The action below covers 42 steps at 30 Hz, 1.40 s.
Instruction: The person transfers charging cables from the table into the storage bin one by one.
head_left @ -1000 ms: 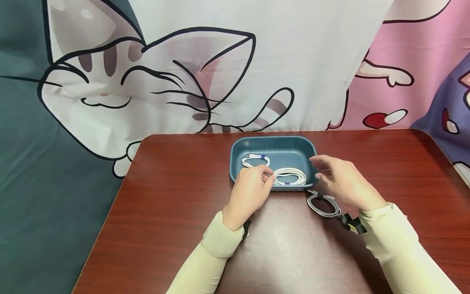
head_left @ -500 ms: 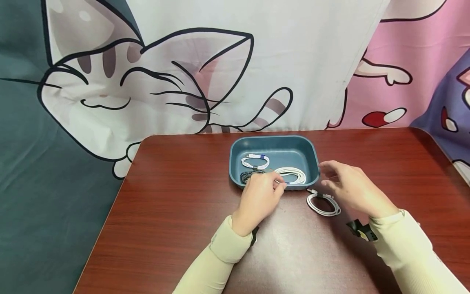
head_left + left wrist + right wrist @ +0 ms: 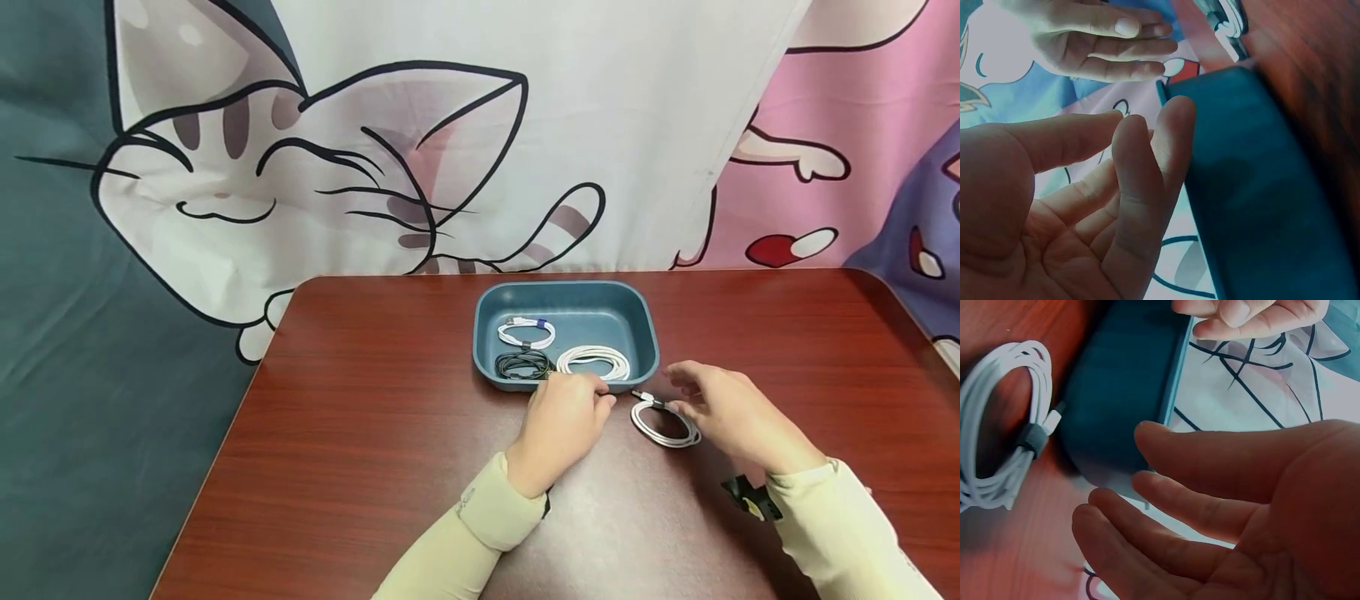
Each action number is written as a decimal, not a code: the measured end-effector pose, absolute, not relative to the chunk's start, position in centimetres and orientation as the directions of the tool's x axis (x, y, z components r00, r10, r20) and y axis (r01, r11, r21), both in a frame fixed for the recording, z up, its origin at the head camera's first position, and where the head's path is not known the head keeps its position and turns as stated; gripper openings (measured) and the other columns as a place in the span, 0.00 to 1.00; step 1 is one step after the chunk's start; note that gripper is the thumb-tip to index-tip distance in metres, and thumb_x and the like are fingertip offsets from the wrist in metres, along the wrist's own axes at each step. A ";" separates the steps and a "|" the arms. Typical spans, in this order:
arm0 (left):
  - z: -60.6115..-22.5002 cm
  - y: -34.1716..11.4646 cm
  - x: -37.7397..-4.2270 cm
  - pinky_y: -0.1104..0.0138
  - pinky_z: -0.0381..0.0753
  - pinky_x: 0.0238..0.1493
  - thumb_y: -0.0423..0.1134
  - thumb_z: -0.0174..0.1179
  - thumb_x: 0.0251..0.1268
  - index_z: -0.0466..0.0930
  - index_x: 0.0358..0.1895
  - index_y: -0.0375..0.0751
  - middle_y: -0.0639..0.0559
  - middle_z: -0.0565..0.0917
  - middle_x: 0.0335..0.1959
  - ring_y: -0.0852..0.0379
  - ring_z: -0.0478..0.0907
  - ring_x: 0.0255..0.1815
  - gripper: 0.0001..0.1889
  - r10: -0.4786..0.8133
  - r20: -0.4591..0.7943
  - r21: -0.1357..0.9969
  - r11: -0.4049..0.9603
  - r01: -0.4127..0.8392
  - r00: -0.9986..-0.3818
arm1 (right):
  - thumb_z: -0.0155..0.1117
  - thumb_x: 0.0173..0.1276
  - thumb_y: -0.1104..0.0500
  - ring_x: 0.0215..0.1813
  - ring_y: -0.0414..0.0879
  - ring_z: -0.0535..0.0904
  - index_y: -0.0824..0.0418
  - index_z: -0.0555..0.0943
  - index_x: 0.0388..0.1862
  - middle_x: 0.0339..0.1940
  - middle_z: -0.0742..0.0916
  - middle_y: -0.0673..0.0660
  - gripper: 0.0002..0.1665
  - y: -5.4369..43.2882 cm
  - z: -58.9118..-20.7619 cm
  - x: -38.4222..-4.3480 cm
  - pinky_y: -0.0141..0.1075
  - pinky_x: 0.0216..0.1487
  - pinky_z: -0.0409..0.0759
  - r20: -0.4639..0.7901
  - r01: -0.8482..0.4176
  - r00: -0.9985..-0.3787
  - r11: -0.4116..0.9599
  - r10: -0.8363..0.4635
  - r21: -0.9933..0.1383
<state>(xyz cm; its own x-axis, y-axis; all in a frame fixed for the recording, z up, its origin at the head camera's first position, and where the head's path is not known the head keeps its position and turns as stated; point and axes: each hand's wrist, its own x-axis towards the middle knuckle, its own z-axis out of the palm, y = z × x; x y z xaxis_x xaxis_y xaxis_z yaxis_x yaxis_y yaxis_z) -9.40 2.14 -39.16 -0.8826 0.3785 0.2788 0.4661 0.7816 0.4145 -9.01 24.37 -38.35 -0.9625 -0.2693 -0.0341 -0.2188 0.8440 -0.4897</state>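
Note:
My left hand (image 3: 564, 429) hovers at the near rim of a blue-teal tray (image 3: 652, 337), its fingers loosely bent with nothing between them in the left wrist view. Just off the tray's near right corner, my right hand (image 3: 738, 412) hangs over a coiled white cable (image 3: 666, 442) that lies on the table. The right fingers (image 3: 1166, 531) are relaxed and apart, holding nothing. That cable is bound with a dark strap, plain in the right wrist view. Inside the tray sit a small white cable coil (image 3: 504, 337), a black cable coil (image 3: 517, 372) and a larger white coil (image 3: 624, 364).
The tray stands near the back edge of a reddish-brown wooden table (image 3: 360, 417). Behind the table hangs a cloth (image 3: 637, 125) printed with cartoon cats. The tray's side wall (image 3: 1247, 187) rises close beside the left fingers.
My left hand has drawn out of the tray toward its near side and to the right, uncovering the black coil. My right hand has left the tray's right rim and come nearer the cable outside.

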 end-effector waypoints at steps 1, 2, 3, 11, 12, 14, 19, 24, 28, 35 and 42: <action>-39.3 2.3 -9.3 0.66 0.79 0.27 0.43 0.69 0.62 0.90 0.32 0.52 0.62 0.87 0.25 0.57 0.85 0.29 0.03 0.380 0.280 0.406 0.785 0.468 -0.881 | 0.73 0.59 0.67 0.42 0.59 0.85 0.74 0.79 0.53 0.42 0.87 0.67 0.23 24.4 -38.5 -8.9 0.55 0.43 0.82 -0.037 -0.218 -0.962 0.845 -0.270 -0.488; -39.5 2.5 -9.3 0.66 0.79 0.27 0.43 0.69 0.62 0.90 0.31 0.51 0.61 0.87 0.25 0.56 0.85 0.29 0.03 0.385 0.281 0.393 0.790 0.471 -0.879 | 0.73 0.59 0.67 0.42 0.59 0.85 0.75 0.79 0.53 0.43 0.87 0.67 0.23 24.4 -38.7 -8.9 0.55 0.43 0.82 -0.040 -0.217 -0.962 0.847 -0.269 -0.485; -39.6 2.6 -9.2 0.65 0.78 0.26 0.43 0.69 0.62 0.89 0.30 0.51 0.61 0.86 0.25 0.56 0.85 0.28 0.04 0.388 0.282 0.382 0.793 0.474 -0.877 | 0.73 0.60 0.67 0.43 0.59 0.85 0.74 0.79 0.53 0.43 0.87 0.67 0.23 24.5 -38.8 -8.8 0.55 0.43 0.82 -0.044 -0.212 -0.963 0.850 -0.265 -0.482; -40.5 3.9 -9.1 0.64 0.77 0.22 0.44 0.69 0.61 0.83 0.22 0.49 0.56 0.84 0.21 0.52 0.84 0.23 0.11 0.398 0.280 0.305 0.826 0.474 -0.874 | 0.73 0.57 0.67 0.42 0.61 0.85 0.75 0.78 0.53 0.39 0.88 0.67 0.25 24.9 -39.8 -8.4 0.57 0.43 0.81 -0.051 -0.202 -0.966 0.859 -0.255 -0.470; -40.6 4.0 -9.1 0.64 0.77 0.22 0.44 0.69 0.61 0.83 0.22 0.49 0.56 0.84 0.21 0.52 0.84 0.23 0.11 0.398 0.279 0.301 0.828 0.473 -0.874 | 0.73 0.57 0.67 0.41 0.60 0.85 0.75 0.78 0.53 0.39 0.88 0.66 0.25 24.9 -39.9 -8.4 0.57 0.43 0.81 -0.051 -0.202 -0.966 0.862 -0.254 -0.465; -40.9 4.4 -9.1 0.64 0.77 0.21 0.44 0.69 0.60 0.82 0.21 0.48 0.56 0.84 0.21 0.53 0.84 0.23 0.12 0.401 0.278 0.275 0.837 0.473 -0.873 | 0.74 0.57 0.66 0.41 0.59 0.85 0.74 0.79 0.53 0.38 0.87 0.65 0.25 25.0 -40.2 -8.3 0.57 0.43 0.80 -0.049 -0.205 -0.966 0.868 -0.254 -0.452; -41.7 5.3 -9.1 0.65 0.77 0.19 0.45 0.71 0.58 0.82 0.21 0.48 0.55 0.84 0.21 0.53 0.84 0.22 0.12 0.410 0.280 0.211 0.856 0.472 -0.868 | 0.75 0.56 0.66 0.38 0.56 0.83 0.73 0.80 0.52 0.37 0.87 0.63 0.25 25.3 -40.8 -8.1 0.56 0.42 0.79 -0.043 -0.207 -0.968 0.883 -0.248 -0.421; -42.2 6.0 -9.2 0.66 0.76 0.17 0.44 0.71 0.58 0.80 0.18 0.49 0.55 0.83 0.20 0.55 0.84 0.21 0.13 0.409 0.262 0.209 0.860 0.465 -0.874 | 0.75 0.55 0.66 0.36 0.53 0.81 0.70 0.81 0.50 0.34 0.85 0.58 0.23 25.4 -41.2 -8.1 0.54 0.40 0.78 -0.041 -0.212 -0.967 0.886 -0.251 -0.412; -42.4 6.4 -9.2 0.68 0.75 0.17 0.41 0.69 0.58 0.77 0.16 0.51 0.56 0.81 0.18 0.57 0.83 0.20 0.15 0.413 0.266 0.179 0.866 0.466 -0.871 | 0.75 0.55 0.67 0.36 0.53 0.82 0.69 0.81 0.49 0.34 0.86 0.58 0.22 25.4 -41.4 -8.1 0.54 0.39 0.78 -0.037 -0.213 -0.967 0.886 -0.250 -0.413; -42.5 7.6 -8.9 0.68 0.75 0.16 0.40 0.66 0.62 0.78 0.17 0.51 0.55 0.83 0.19 0.58 0.83 0.20 0.15 0.375 0.234 0.170 0.892 0.418 -0.897 | 0.75 0.55 0.66 0.39 0.57 0.83 0.68 0.81 0.49 0.34 0.86 0.59 0.22 25.6 -41.7 -8.1 0.57 0.40 0.79 -0.036 -0.206 -0.969 0.886 -0.243 -0.416; -43.0 8.5 -9.0 0.68 0.76 0.17 0.49 0.69 0.61 0.83 0.21 0.51 0.55 0.85 0.22 0.58 0.84 0.22 0.13 0.345 0.199 0.162 0.912 0.378 -0.917 | 0.75 0.55 0.66 0.38 0.56 0.82 0.67 0.81 0.49 0.32 0.84 0.56 0.21 25.5 -42.0 -8.2 0.57 0.39 0.78 -0.037 -0.200 -0.971 0.892 -0.235 -0.405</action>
